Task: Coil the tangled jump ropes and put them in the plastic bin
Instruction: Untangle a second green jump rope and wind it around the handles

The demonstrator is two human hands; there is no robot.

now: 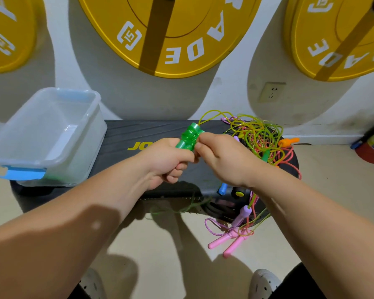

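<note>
L hand (168, 160) grips green handles (185, 139) over the step (138, 134), R hand (225, 160) pinches cord (213, 112) at the wraps: best keep turns tight, feed slack from tangle (257, 137) w/o snags, then bin (89, 147) at left.

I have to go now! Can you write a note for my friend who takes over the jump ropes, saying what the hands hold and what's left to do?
Left hand grips the green handles. Right hand pinches the green rope wound round them.
The plastic bin sits on the left end of the black step platform; no rope shows in it.
The tangled ropes lie on the right end, and the pink handles lie on the floor in front.
Done: green rope partly wound.
Left: finish it, bin it, then untangle and coil the rest.
</note>
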